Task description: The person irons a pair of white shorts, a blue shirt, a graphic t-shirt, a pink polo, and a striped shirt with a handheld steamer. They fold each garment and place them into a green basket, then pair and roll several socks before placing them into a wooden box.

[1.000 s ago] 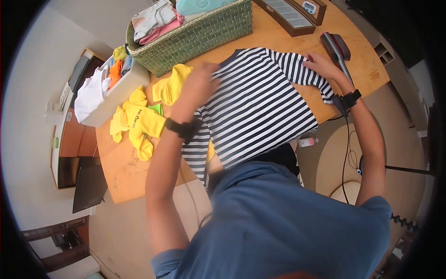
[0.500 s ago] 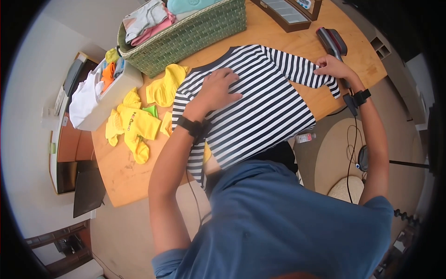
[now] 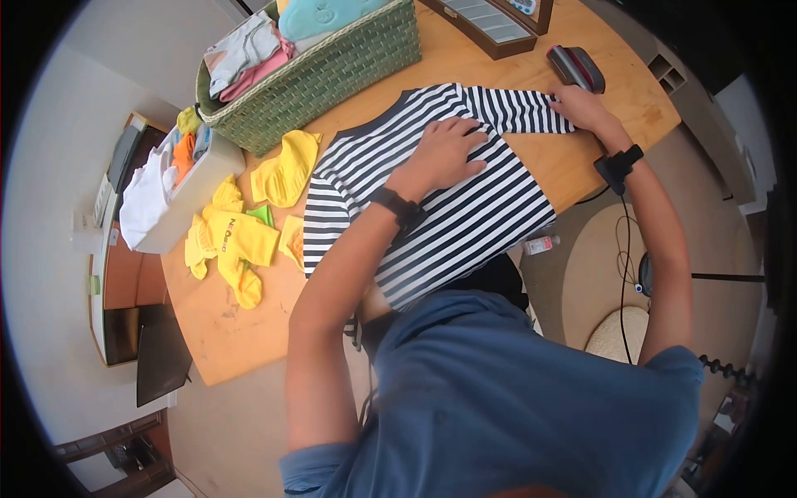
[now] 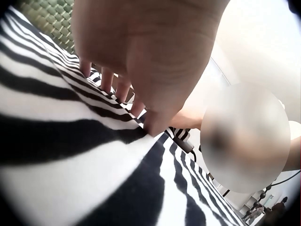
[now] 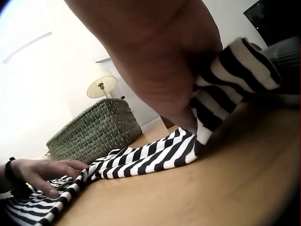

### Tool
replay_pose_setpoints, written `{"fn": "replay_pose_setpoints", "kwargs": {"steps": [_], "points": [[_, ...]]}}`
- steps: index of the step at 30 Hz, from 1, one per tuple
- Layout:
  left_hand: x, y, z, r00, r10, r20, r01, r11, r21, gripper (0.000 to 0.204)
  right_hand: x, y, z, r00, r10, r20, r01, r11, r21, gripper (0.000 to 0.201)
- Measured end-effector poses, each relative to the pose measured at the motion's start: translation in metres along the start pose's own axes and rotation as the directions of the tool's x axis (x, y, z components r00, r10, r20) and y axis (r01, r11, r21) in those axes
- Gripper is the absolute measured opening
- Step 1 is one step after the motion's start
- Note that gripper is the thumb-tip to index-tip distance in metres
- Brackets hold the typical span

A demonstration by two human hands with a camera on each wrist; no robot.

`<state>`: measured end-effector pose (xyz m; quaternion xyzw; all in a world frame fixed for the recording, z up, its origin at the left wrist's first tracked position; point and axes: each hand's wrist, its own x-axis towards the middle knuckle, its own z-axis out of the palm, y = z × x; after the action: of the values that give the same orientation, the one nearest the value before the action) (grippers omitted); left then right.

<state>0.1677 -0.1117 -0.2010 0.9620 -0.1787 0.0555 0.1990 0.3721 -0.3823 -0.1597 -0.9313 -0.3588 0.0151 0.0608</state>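
A long-sleeved shirt with navy and white stripes (image 3: 465,220) lies spread on the wooden table, its dark neckline toward the basket. My left hand (image 3: 444,156) rests on it near the shoulder on the right, fingers spread; in the left wrist view the fingertips (image 4: 123,92) press on the cloth. My right hand (image 3: 581,108) grips the outstretched sleeve (image 3: 515,110) close to its cuff. In the right wrist view the cuff (image 5: 251,61) sticks out past the hand, raised off the tabletop. The other sleeve (image 3: 324,220) lies at the shirt's left side, partly behind my left forearm.
Beyond the shirt stands a green woven basket (image 3: 332,79) of folded clothes. A white bin (image 3: 220,166) with clothes is at the left, near yellow garments (image 3: 241,236). A dark handheld appliance (image 3: 577,68) lies past my right hand, and a compartmented wooden box (image 3: 490,33) at the back.
My left hand has come down from beside the neckline and slid right across the shirt to its right shoulder. My right hand has swung the sleeve outward and up, so it lies straighter.
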Motion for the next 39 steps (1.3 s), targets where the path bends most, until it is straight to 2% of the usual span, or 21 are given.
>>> {"fn": "replay_pose_setpoints", "kwargs": {"steps": [3, 6, 9, 12, 15, 16, 18, 19, 22, 25, 27, 28, 31, 35, 39], "points": [[-0.005, 0.001, -0.007, 0.999, -0.025, 0.025, 0.025, 1.0, 0.004, 0.044, -0.005, 0.0, 0.008, 0.998, 0.021, -0.061, -0.024, 0.999, -0.04, 0.019], [0.0, 0.006, -0.017, 0.996, -0.065, 0.065, 0.065, 0.998, -0.003, 0.042, -0.015, 0.012, 0.003, 0.998, 0.028, -0.052, -0.033, 0.994, -0.107, 0.026], [0.01, 0.009, -0.025, 0.983, -0.125, 0.136, 0.128, 0.992, -0.013, 0.042, -0.028, 0.028, 0.006, 0.99, 0.022, -0.141, -0.04, 0.991, -0.13, 0.034], [0.014, -0.002, -0.011, 0.992, -0.126, -0.03, 0.123, 0.988, -0.091, 0.043, -0.05, 0.021, -0.013, 0.949, 0.06, -0.309, -0.078, 0.996, -0.047, 0.037], [0.008, -0.011, -0.001, 0.985, -0.13, -0.111, 0.124, 0.991, -0.056, 0.05, -0.064, 0.052, 0.01, 0.878, 0.104, -0.467, -0.166, 0.982, -0.093, 0.036], [0.007, -0.013, 0.001, 0.983, -0.136, -0.127, 0.134, 0.991, -0.029, 0.051, -0.066, 0.053, 0.01, 0.912, 0.217, -0.347, -0.228, 0.974, 0.011, 0.037], [0.006, -0.019, 0.003, 0.984, -0.153, -0.088, 0.151, 0.988, -0.031, 0.059, -0.067, 0.053, 0.01, 0.915, 0.398, -0.064, -0.379, 0.905, 0.195, 0.04], [0.005, -0.019, 0.003, 0.984, -0.155, -0.089, 0.153, 0.988, -0.024, 0.06, -0.066, 0.064, 0.018, 0.922, 0.374, -0.105, -0.343, 0.91, 0.232, 0.052], [0.002, -0.02, 0.007, 0.982, -0.166, -0.091, 0.163, 0.986, -0.037, 0.063, -0.057, 0.07, 0.013, 0.912, 0.41, 0.017, -0.386, 0.842, 0.377, 0.046], [0.001, -0.022, 0.007, 0.982, -0.166, -0.095, 0.162, 0.986, -0.048, 0.065, -0.059, 0.058, 0.0, 0.883, 0.467, 0.035, -0.444, 0.811, 0.382, 0.043], [-0.001, -0.022, 0.008, 0.981, -0.17, -0.091, 0.165, 0.985, -0.054, 0.066, -0.057, 0.084, 0.018, 0.911, 0.401, -0.094, -0.339, 0.86, 0.382, 0.041], [0.0, -0.022, 0.008, 0.982, -0.17, -0.086, 0.166, 0.985, -0.055, 0.066, -0.058, 0.082, 0.019, 0.917, 0.366, -0.159, -0.285, 0.881, 0.378, 0.04], [0.001, -0.024, 0.009, 0.981, -0.172, -0.093, 0.167, 0.984, -0.053, 0.068, -0.068, 0.078, -0.004, 0.871, 0.491, 0.011, -0.436, 0.763, 0.476, 0.043], [-0.001, -0.025, 0.011, 0.974, -0.187, -0.125, 0.179, 0.981, -0.073, 0.073, -0.1, 0.039, -0.027, 0.874, 0.485, 0.0, -0.331, 0.596, 0.732, 0.028], [0.002, -0.025, 0.014, 0.972, -0.192, -0.138, 0.182, 0.98, -0.083, 0.078, -0.133, -0.036, -0.058, 0.926, 0.34, 0.166, -0.225, 0.142, 0.964, 0.022]]}}
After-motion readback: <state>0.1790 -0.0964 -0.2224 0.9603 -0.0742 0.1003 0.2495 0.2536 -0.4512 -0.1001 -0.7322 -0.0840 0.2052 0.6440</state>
